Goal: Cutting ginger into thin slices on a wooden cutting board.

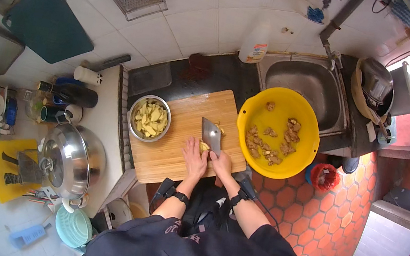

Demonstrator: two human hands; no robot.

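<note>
My right hand point(222, 164) grips the handle of a cleaver point(211, 134), whose broad blade points away from me over a wooden cutting board point(173, 123). Just left of the blade, my left hand point(195, 158) lies on the board, its fingertips holding a piece of peeled ginger point(204, 146). A few pale bits sit on the blade's right side, partly hidden by it. Sliced ginger point(151, 119) fills a steel bowl point(129, 128) at the board's left edge. To the right, a yellow plastic basin point(283, 96) contains several knobby brown ginger roots point(291, 135).
Behind the basin is a steel sink point(305, 79), with a plastic bottle point(254, 47) at its left corner. A lidded steel pot point(75, 159) and a dark bottle point(77, 95) stand on the left counter. A red-lined bin point(324, 177) is on the tiled floor.
</note>
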